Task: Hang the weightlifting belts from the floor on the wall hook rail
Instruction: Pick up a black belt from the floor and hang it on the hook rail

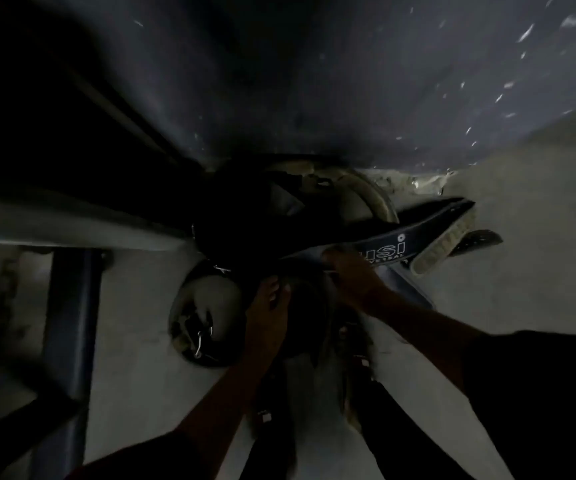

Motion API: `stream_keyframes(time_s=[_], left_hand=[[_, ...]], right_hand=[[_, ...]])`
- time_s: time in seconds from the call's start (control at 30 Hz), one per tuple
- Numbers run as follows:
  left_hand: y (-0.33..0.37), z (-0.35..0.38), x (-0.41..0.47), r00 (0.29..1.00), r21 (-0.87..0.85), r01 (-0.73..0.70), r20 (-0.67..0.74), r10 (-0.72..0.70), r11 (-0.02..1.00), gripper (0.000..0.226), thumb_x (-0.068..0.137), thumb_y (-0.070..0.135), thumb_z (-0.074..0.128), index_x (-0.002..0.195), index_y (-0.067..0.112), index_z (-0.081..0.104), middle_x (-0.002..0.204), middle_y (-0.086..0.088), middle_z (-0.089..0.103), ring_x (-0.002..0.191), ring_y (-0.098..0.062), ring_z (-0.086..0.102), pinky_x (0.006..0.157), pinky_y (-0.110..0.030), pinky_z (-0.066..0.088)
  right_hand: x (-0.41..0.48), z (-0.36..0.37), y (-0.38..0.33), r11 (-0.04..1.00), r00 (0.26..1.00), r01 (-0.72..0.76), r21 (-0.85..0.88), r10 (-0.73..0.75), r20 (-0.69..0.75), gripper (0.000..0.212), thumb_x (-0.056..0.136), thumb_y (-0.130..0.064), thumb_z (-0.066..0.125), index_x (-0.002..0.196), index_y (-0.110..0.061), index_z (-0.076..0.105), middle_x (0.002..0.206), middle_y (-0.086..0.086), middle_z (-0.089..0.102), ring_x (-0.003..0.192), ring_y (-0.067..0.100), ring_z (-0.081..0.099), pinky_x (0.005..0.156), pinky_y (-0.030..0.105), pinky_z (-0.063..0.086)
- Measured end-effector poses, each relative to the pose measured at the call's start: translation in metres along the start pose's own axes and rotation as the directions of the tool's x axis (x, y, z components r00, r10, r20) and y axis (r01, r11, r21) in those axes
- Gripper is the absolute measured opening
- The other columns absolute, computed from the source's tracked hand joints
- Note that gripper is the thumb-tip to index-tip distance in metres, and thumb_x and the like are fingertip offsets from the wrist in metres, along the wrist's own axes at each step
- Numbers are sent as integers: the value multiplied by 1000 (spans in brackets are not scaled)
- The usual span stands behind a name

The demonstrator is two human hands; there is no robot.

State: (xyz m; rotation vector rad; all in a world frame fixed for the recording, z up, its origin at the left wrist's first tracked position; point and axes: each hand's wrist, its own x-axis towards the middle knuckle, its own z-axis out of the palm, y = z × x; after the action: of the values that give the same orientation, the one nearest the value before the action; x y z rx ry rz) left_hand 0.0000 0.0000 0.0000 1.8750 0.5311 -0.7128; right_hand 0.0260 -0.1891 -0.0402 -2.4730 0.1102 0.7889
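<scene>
The view is dark and blurred. Several weightlifting belts lie in a heap on the pale floor (141, 375) at the foot of a dark wall. A dark blue belt with white lettering (388, 249) stretches to the right, and my right hand (345, 271) grips its lower edge. My left hand (269, 306) closes on a dark curled belt (300, 317) in the middle of the heap. A curled belt with a metal buckle (200, 327) lies to the left of it. Another pale-lined belt (373, 195) curves at the back. No hook rail is in view.
A dark blue metal frame (72, 323) with a horizontal bar (72, 226) stands at the left, close to the heap. The dark wall (348, 81) fills the top. Open pale floor spreads to the right.
</scene>
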Motion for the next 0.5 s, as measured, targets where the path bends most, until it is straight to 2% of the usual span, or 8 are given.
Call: stream_keyframes(time_s=[0.03,0.1,0.17,0.2,0.3,0.4,0.5], left_hand=[[-9,12,14,1000,-13,5,17,-5,1000,36,99,15,56,133,3,53,129,-13,61,122,-24,57,95,-24,42],[-30,32,40,999,-32,29,38,-28,999,36,99,15,55,133,4,53,130,-12,61,121,-21,57,94,-24,41],[-47,46,61,997,-45,63,39,-61,997,37,100,17,54,134,5,52,129,-8,60,117,-15,56,93,-23,41],[-52,52,68,997,-44,65,35,-63,997,37,100,18,54,135,5,52,129,-8,60,116,-13,55,92,-22,40],[-66,65,82,996,-49,85,21,-84,995,37,99,14,55,134,3,53,128,-9,60,114,-12,54,91,-20,40],[-71,69,84,993,-37,114,27,-113,993,34,99,13,55,132,3,54,128,-11,61,116,-16,56,92,-23,42],[-61,71,70,990,-49,140,34,-138,989,32,99,15,55,130,6,55,126,-9,62,117,-17,58,97,-29,46]], right_hand=[[18,13,14,998,1000,-3,-70,5,24,48,87,-20,50,134,-6,51,138,21,49,130,38,45,110,42,36],[50,29,34,976,997,-19,-217,35,70,60,88,-11,58,145,-8,36,152,19,32,141,37,29,117,47,25],[79,40,47,953,991,-42,-300,77,108,69,89,-15,61,149,-12,27,158,14,20,148,33,14,119,54,12],[91,45,54,938,987,-51,-342,99,126,70,89,-16,61,150,-14,26,159,13,20,148,32,12,118,58,8],[110,55,74,913,965,-163,-374,226,130,62,88,-17,62,144,-15,36,147,14,42,140,32,31,115,64,7],[101,64,80,904,969,-183,-387,233,87,44,90,-25,62,131,-13,51,138,13,52,133,32,40,113,54,22],[77,66,75,928,975,-196,-317,218,34,39,91,-25,60,128,-14,55,136,12,54,132,31,40,110,47,26]])
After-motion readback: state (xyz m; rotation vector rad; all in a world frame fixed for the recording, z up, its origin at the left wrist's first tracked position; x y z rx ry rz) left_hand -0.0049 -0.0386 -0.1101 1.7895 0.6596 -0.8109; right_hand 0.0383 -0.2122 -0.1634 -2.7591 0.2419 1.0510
